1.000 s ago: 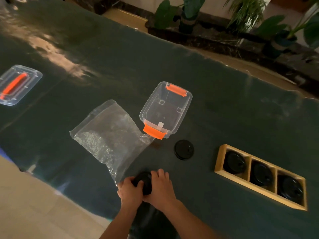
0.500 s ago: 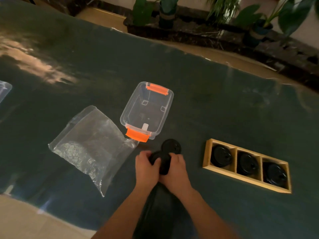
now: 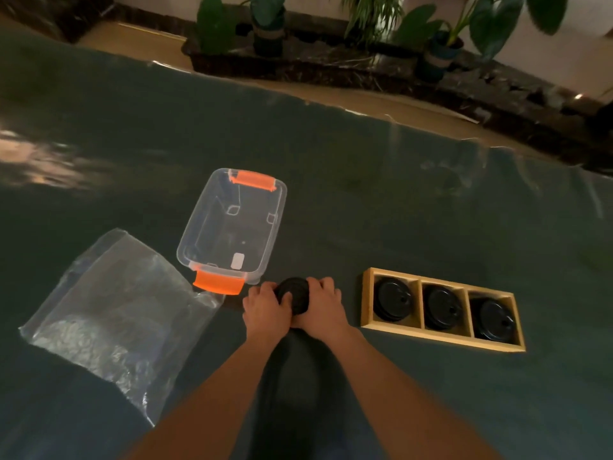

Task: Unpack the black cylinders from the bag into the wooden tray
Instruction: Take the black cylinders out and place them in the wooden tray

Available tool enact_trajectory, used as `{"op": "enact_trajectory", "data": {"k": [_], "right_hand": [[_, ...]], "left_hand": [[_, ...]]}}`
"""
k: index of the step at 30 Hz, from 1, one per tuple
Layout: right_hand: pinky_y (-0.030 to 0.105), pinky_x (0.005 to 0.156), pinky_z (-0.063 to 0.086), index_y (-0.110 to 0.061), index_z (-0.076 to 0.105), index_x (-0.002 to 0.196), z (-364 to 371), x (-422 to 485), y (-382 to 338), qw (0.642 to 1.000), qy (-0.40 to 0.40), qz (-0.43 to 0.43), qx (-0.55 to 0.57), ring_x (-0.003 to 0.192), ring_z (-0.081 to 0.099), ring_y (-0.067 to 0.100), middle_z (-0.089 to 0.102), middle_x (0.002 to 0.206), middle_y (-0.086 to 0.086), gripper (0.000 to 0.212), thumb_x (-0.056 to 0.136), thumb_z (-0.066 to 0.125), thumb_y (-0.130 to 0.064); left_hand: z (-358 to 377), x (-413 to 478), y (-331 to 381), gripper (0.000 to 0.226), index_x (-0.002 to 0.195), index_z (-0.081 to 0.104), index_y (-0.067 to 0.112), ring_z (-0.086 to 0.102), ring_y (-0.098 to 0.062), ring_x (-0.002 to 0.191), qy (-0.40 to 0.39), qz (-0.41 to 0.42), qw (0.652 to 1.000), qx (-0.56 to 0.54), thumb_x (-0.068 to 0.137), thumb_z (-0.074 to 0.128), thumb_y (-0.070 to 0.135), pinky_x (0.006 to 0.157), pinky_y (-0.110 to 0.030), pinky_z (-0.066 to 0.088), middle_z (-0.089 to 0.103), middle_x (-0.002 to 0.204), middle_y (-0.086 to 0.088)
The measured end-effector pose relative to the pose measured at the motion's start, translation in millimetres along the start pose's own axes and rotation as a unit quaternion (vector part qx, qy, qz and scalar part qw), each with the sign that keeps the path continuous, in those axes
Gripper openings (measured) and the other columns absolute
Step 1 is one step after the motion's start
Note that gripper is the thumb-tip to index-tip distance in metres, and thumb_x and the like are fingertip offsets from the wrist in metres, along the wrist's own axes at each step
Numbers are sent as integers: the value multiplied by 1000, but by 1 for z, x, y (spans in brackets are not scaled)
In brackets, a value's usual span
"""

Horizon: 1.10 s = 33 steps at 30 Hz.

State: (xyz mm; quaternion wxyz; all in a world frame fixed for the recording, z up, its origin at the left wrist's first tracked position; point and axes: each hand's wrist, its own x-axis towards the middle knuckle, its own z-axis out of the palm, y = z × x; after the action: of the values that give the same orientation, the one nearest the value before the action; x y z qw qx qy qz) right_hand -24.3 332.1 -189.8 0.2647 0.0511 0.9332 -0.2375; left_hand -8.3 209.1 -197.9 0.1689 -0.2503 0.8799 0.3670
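A black cylinder [image 3: 295,293] stands on the dark green table just in front of the clear bin. My left hand [image 3: 265,310] grips its left side and my right hand [image 3: 323,305] grips its right side. To the right lies the wooden tray [image 3: 441,335] with three compartments, each holding a black cylinder [image 3: 393,298]. The clear plastic bag [image 3: 112,313] lies flat and crumpled to the left, apart from my hands. The loose black lid seen earlier is hidden under or behind the held cylinder.
A clear plastic bin [image 3: 232,227] with orange latches sits open behind my hands, touching the bag's corner. The table's far edge [image 3: 331,107] borders a floor strip and a ledge with potted plants [image 3: 431,44].
Both hands have carried the black cylinder forward, away from the table's near edge, to where the loose black lid lay. The view has shifted right, so the second bin at far left is gone.
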Motion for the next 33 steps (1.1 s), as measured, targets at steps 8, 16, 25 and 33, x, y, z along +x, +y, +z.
{"op": "enact_trajectory", "data": {"k": [8,16,25,33], "right_hand": [[50,99,50,-25,37,149,1,8,2,998,-3,-20,-51,124,46,31,38,137,5,99,67,82,-56],[44,105,48,-26,39,140,0,-16,17,998,13,-33,52,125,43,28,37,136,4,93,62,89,-38],[12,108,39,-26,32,151,-79,-116,122,960,167,-37,220,124,45,2,31,142,-8,101,67,89,-27],[40,97,52,-21,49,124,-144,-102,220,943,259,99,183,113,51,20,58,116,-5,75,64,93,-27]], "left_hand": [[7,4,2,43,129,61,16,47,-39,128,26,-73,996,-50,92,71,36,106,-56,43,50,137,-16],[1,-16,2,31,122,65,6,59,-35,119,-34,-19,993,-109,94,69,18,99,-43,50,63,122,-13],[36,-98,96,24,108,63,23,65,-9,91,-102,161,971,-146,88,76,20,76,-24,47,69,100,7],[141,-96,210,24,108,69,19,67,-26,100,-130,274,952,37,96,59,37,94,-45,53,73,100,-1]]}}
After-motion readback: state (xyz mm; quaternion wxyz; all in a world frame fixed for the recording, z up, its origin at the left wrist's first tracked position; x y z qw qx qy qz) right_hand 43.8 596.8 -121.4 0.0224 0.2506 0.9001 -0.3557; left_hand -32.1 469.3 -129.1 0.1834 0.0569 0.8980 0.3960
